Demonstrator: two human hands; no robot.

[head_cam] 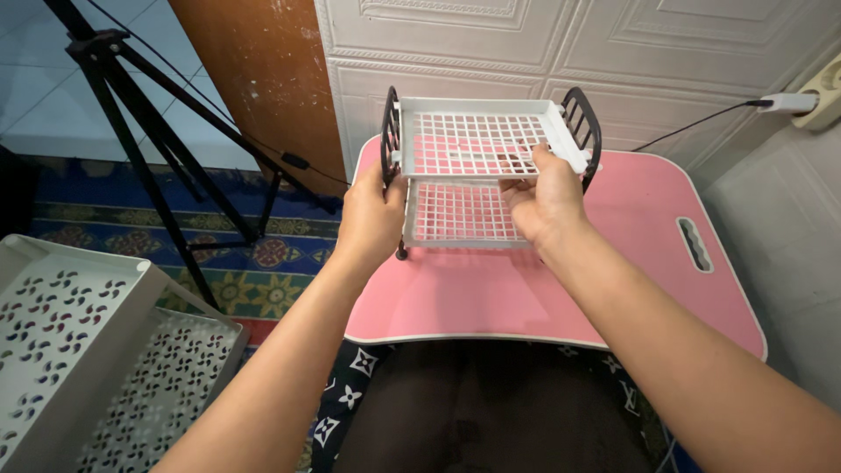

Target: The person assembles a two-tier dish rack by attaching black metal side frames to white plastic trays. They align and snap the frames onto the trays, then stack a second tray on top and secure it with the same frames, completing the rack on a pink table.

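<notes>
A small two-tier rack stands on a pink lap table [631, 263]. It has white grid shelves and black arched side frames [585, 123]. My left hand [372, 210] grips the left black frame beside the upper white shelf [477, 140]. My right hand [545, 200] pinches the front edge of that upper shelf, thumb on top. The lower white shelf [460, 215] shows between my two hands, partly hidden by them.
A black tripod [149, 140] stands at the left on a patterned rug. Two grey perforated trays [79, 342] lie at the lower left. A white panelled wall is behind the table. A cable runs to a plug [788, 102] at the upper right.
</notes>
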